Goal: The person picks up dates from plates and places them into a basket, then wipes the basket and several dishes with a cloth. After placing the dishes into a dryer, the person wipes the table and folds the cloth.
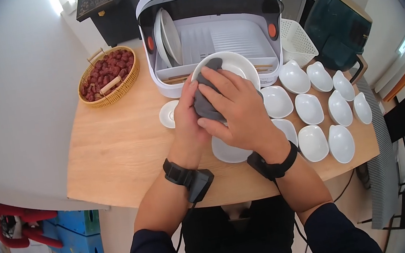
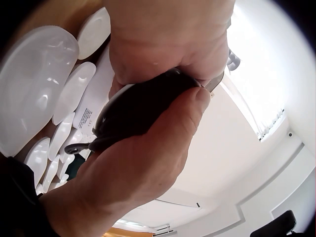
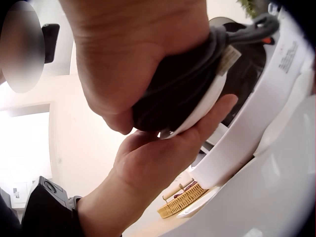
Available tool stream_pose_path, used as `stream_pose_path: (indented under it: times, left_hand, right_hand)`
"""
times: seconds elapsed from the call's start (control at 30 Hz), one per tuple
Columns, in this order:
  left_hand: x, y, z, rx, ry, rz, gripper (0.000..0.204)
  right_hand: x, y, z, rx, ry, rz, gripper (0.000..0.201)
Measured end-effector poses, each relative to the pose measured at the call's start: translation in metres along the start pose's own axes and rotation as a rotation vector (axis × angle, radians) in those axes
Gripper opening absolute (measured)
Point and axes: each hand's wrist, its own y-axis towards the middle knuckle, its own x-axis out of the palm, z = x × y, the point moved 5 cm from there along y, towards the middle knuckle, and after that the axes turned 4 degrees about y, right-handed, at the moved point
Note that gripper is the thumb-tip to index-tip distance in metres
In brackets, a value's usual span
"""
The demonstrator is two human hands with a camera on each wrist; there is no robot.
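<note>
In the head view a white bowl is tilted between the two hands, in front of the open white cabinet. My left hand grips its left side from below. A dark grey cloth lies against the bowl, and my right hand presses it there with fingers spread over it. The left wrist view shows the dark cloth bunched between both hands. In the right wrist view the bowl's white edge shows beside the cloth, above the left hand's fingers.
Several small white dishes stand in rows on the right of the wooden table. Behind are the white cabinet holding plates, and a white basket. A wicker basket of red fruit is at the left.
</note>
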Motion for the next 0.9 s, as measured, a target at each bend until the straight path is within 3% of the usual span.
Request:
stream_pose_path:
  times: [0.1,0.23,0.33,0.4,0.47,0.57,0.6,0.67,0.7,0.73,0.8,0.9]
  left_hand:
    - [-0.002,-0.003,0.000,-0.020,-0.015,-0.043,0.040]
    - [-0.003,0.000,0.004,0.051,0.049,-0.056,0.054]
    - [0.002,0.002,0.012,0.106,0.090,-0.072,0.059]
    - [0.005,0.001,0.013,0.100,0.119,-0.136,0.064]
    - [0.008,-0.001,0.005,0.064,0.108,-0.163,0.062]
    - [0.019,-0.006,-0.009,0.013,0.110,-0.188,0.062]
    - [0.022,-0.008,-0.012,0.007,0.131,-0.184,0.063]
    - [0.018,-0.013,-0.014,-0.017,0.078,-0.135,0.064]
    - [0.015,-0.014,-0.014,-0.036,0.027,-0.085,0.064]
    - [0.006,-0.011,-0.012,-0.037,0.029,-0.084,0.064]
    - [-0.007,-0.005,-0.004,-0.068,0.029,-0.171,0.072]
    - [0.000,-0.005,0.002,-0.016,0.043,-0.124,0.069]
  right_hand:
    - [-0.002,-0.002,0.002,-0.075,0.119,-0.029,0.037]
    - [-0.005,-0.007,0.002,-0.137,0.044,-0.121,0.029]
    - [-0.009,-0.007,0.011,-0.020,-0.070,-0.079,0.027]
    - [-0.016,-0.007,0.017,0.026,-0.196,0.099,0.027]
    - [-0.017,-0.005,0.015,0.031,-0.243,0.156,0.031]
    - [-0.027,-0.008,0.014,0.021,-0.258,0.362,0.045]
    - [-0.025,-0.009,0.013,0.025,-0.262,0.360,0.045]
    - [-0.014,-0.008,0.007,-0.001,0.020,0.306,0.046]
    - [-0.010,-0.006,0.000,-0.016,0.058,0.214,0.042]
    - [-0.009,-0.006,0.000,-0.015,0.060,0.216,0.042]
    - [0.004,-0.008,-0.004,-0.091,0.093,0.039,0.037]
    - [-0.001,-0.009,-0.006,-0.021,0.041,-0.039,0.028]
